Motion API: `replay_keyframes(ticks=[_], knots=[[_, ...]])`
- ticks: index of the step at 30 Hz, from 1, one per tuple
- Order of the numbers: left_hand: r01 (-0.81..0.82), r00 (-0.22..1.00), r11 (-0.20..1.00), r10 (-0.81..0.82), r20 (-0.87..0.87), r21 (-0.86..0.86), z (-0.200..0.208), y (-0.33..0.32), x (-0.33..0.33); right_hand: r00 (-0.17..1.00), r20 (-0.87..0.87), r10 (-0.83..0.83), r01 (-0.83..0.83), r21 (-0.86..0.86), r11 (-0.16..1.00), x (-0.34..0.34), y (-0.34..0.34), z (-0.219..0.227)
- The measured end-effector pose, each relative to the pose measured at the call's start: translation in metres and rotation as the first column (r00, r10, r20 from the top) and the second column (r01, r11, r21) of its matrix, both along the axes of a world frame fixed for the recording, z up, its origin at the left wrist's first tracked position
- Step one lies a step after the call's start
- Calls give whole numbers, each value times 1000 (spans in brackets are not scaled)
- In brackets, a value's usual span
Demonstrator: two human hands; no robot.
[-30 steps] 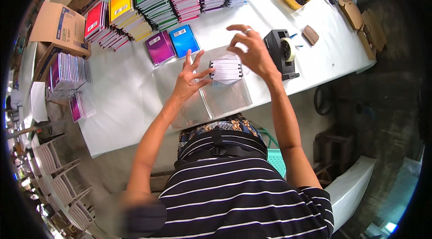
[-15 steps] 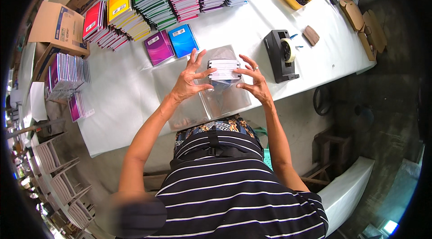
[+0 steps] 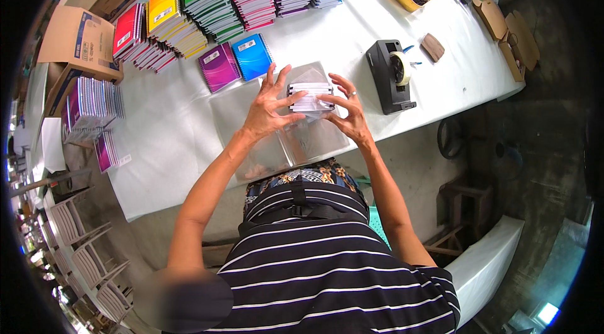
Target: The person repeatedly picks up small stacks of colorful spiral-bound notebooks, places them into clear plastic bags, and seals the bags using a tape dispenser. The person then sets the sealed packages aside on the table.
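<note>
On the white bench (image 3: 170, 139), over clear plastic (image 3: 314, 143), my left grip (image 3: 265, 112) and right grip (image 3: 351, 121) are clamped on opposite ends of a white-edged stack (image 3: 311, 103). I judge it light, fairly stiff, slippery if wrapped; best taken by both ends.

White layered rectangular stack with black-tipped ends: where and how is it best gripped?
Its two short ends, probably: left hand from the left, right hand from the right. The white layered stack is wider than deep, with layers running end to end, so pressing both ends should catch them all.
</note>
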State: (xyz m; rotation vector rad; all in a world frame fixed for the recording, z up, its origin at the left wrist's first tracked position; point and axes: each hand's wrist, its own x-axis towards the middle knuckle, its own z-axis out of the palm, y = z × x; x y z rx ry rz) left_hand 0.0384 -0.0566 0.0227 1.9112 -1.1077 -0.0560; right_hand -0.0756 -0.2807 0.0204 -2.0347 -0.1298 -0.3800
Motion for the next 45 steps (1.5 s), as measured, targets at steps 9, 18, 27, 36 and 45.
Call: replay_keyframes(ticks=[9, 18, 27, 36, 45], knots=[[-35, 993, 991, 21, -114, -126, -15, 10, -3, 998, 5, -68, 67, -219, 973, -4, 9, -4], [0, 995, 1000, -3, 96, 24, -1, 3, 5, 999, -37, -21, 20, -25, 999, 2, 7, 8], [-5, 981, 990, -22, 194, 139, 20, 0, 16, 991, -133, -32, 36, 24, 999, 17, 4, 20], [161, 983, 971, -142, -112, 176, 19, -10, 43, 996, -2, -90, 86, -289, 954, 28, 2, 26], [425, 892, 870, -355, -280, 251, 33, -26, 83, 991, -96, -96, 65, -284, 957, 32, 3, 29]])
